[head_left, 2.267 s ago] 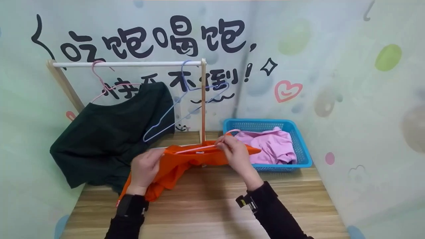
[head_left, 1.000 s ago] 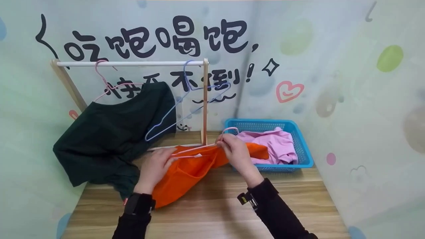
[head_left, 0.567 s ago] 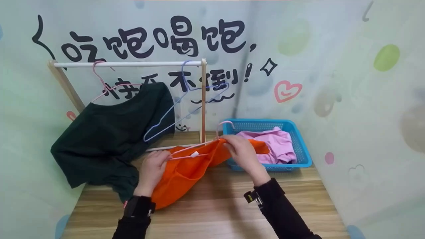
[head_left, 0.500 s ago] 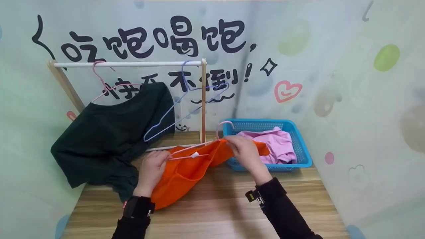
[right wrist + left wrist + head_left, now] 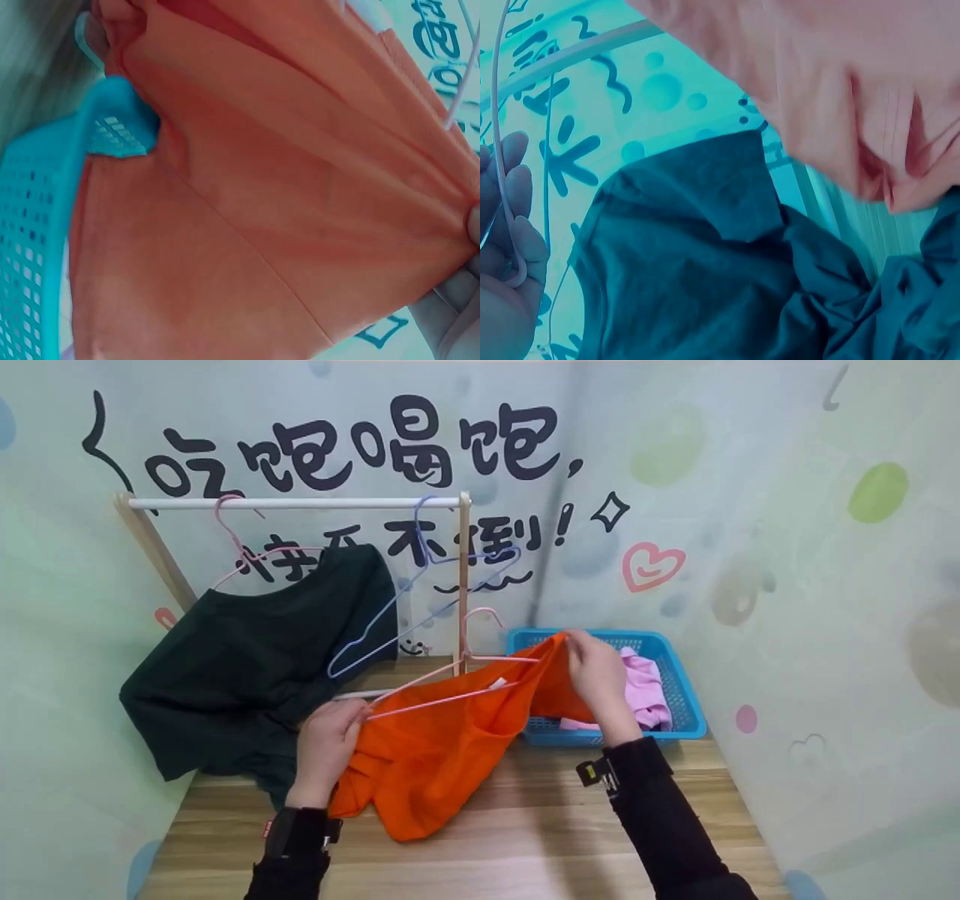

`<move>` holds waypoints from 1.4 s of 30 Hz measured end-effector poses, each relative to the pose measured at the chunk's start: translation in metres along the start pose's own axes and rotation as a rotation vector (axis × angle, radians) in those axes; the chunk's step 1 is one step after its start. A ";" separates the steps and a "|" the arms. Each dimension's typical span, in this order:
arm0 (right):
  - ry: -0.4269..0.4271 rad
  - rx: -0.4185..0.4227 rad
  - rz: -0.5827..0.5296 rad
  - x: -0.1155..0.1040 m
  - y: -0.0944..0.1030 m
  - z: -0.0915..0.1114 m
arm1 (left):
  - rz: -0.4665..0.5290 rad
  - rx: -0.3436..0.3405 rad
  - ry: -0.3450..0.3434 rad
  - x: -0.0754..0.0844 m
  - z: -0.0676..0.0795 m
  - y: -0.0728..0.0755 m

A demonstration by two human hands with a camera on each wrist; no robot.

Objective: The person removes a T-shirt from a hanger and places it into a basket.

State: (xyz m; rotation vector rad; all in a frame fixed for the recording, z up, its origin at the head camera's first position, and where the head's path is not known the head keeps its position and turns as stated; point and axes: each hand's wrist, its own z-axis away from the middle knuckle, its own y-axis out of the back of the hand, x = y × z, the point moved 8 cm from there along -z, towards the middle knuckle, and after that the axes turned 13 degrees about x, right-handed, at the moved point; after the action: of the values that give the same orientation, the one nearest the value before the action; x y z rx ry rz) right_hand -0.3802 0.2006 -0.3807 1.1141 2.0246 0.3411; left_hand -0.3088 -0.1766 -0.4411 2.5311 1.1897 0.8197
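My left hand (image 5: 326, 746) grips the left end of a pink clothes hanger (image 5: 420, 706); the left wrist view shows the fingers curled round its wire. An orange T-shirt (image 5: 442, 769) hangs below, with the hanger's right arm reaching inside its neckline. My right hand (image 5: 600, 679) pinches the shirt's edge and pulls it up and out to the right, over the blue basket. In the right wrist view the orange cloth (image 5: 247, 195) is stretched toward the fingertips. The hanger's hook points up, beside the rack's right post.
A wooden rack with a white rail (image 5: 337, 503) carries a dark green shirt (image 5: 262, 667) on a pink hanger and a bare blue hanger (image 5: 379, 619). The blue basket (image 5: 686, 697) at the right holds pink cloth (image 5: 646, 694). All stand on a wood-grain table (image 5: 487, 862).
My right hand let go of the hanger by its hook, took the orange shirt's neckline, and moved right and up with it. The hook now stands further left and higher; the neckline is stretched wider.
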 end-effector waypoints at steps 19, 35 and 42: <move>-0.271 0.226 -0.106 0.051 0.069 -0.023 | 0.036 0.144 -0.063 -0.009 -0.005 0.064; -0.139 0.011 -0.222 0.030 0.012 0.020 | 0.082 0.058 -0.045 -0.017 0.006 0.056; -0.050 -0.116 -0.246 0.024 -0.021 0.057 | 0.120 0.182 0.091 -0.028 0.006 0.071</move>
State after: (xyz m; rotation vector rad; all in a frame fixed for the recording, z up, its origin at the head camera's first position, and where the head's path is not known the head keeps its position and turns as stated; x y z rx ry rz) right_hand -0.3572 0.2008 -0.4422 0.7845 2.0425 0.2972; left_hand -0.2742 -0.2435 -0.4270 2.7624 1.1999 0.9007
